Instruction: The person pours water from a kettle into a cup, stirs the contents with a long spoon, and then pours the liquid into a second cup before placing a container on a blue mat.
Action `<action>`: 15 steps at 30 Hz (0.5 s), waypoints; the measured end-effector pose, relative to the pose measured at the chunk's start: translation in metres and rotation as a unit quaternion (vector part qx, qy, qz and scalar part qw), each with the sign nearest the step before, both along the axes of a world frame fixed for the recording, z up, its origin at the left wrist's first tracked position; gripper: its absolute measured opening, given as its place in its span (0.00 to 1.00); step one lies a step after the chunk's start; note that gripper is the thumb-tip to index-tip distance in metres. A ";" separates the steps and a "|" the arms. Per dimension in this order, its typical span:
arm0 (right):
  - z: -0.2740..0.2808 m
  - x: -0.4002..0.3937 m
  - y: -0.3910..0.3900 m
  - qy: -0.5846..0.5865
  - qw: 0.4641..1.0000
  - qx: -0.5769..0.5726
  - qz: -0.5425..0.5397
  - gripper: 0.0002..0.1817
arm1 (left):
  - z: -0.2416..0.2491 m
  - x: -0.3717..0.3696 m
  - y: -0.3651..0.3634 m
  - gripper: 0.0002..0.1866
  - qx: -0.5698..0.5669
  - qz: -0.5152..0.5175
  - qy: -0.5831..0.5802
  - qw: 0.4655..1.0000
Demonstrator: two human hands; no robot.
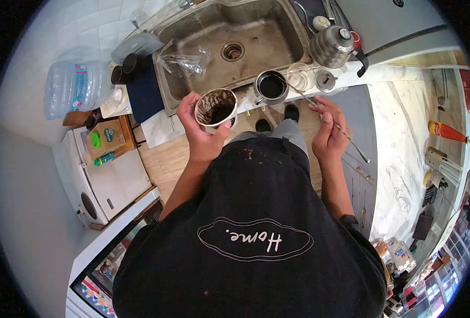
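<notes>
My left hand is wrapped round a paper cup, tilted so that its inside shows, with dark brown residue smeared over wall and bottom. Between the fingers of my right hand lies a long thin metal stirring spoon. Its far end reaches the rim of a metal cup, which holds something dark and stands on the counter edge by the sink. Just right of that cup are a clear glass and a round metal lid.
Ahead is a steel sink with a crumpled clear plastic bag at its left. A metal kettle stands at its right corner. Two dark cups and a large water bottle sit left. A marble counter runs along the right.
</notes>
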State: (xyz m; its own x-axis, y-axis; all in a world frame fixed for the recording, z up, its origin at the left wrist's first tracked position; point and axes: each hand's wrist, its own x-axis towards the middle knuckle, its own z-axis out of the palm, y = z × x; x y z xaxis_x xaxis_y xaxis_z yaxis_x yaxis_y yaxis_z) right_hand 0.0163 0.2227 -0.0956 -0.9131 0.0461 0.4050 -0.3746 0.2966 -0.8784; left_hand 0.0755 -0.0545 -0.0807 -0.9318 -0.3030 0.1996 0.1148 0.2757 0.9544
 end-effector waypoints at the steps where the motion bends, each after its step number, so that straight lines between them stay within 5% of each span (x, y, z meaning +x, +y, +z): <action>1: -0.001 0.001 0.000 0.006 1.000 0.016 0.003 0.10 | -0.001 0.002 -0.002 0.52 -0.001 -0.001 -0.001 1.000; 8: 0.009 0.001 -0.004 0.054 0.986 0.156 0.032 0.13 | -0.003 0.003 -0.006 0.53 -0.003 0.007 -0.004 1.000; 15: 0.018 0.006 -0.007 0.054 0.985 0.149 0.068 0.04 | -0.004 0.003 -0.005 0.52 -0.004 0.006 -0.007 1.000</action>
State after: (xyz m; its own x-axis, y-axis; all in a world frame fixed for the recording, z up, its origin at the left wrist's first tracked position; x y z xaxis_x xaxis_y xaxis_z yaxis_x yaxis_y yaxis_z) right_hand 0.0219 0.2154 -0.0780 -0.8531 -0.2089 0.4781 -0.5157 0.4764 -0.7121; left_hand 0.0782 -0.0595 -0.0852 -0.9311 -0.3118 0.1893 0.0982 0.2854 0.9534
